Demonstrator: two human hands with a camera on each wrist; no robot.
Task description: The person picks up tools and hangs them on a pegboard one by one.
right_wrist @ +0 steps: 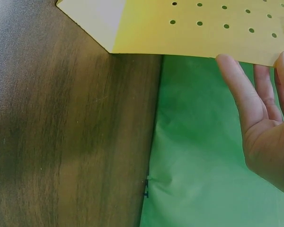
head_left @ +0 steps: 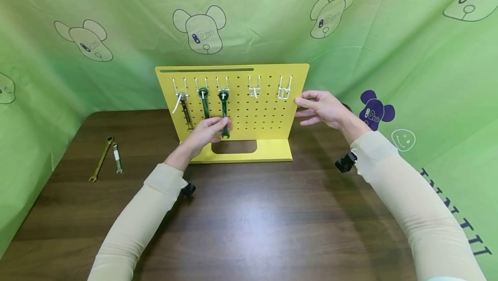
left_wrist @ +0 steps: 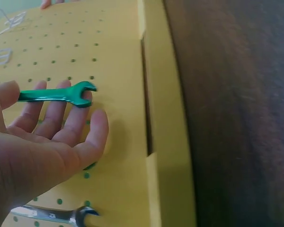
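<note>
A yellow pegboard (head_left: pixel 268 119) stands upright on the table. My left hand (head_left: pixel 210 132) pinches the lower shaft of a green combination wrench (head_left: pixel 224 110) between thumb and fingers, in front of the board. This wrench's ring end is at the third hook from the left; its open jaw shows beyond the fingers in the left wrist view. Another green wrench (head_left: pixel 205 101) and a dark, shiny wrench (head_left: pixel 186 110) hang on the two hooks to its left. My right hand (head_left: pixel 323 107) holds the board's right edge, thumb at the front and some fingers behind it.
Two white hooks (head_left: pixel 254 87) on the board's right side carry no wrench. A gold-coloured wrench (head_left: pixel 102 160) and a small wrench with a white label (head_left: pixel 117 158) lie on the brown table (head_left: pixel 249 220) at left. Green printed cloth (head_left: pixel 264 21) hangs behind.
</note>
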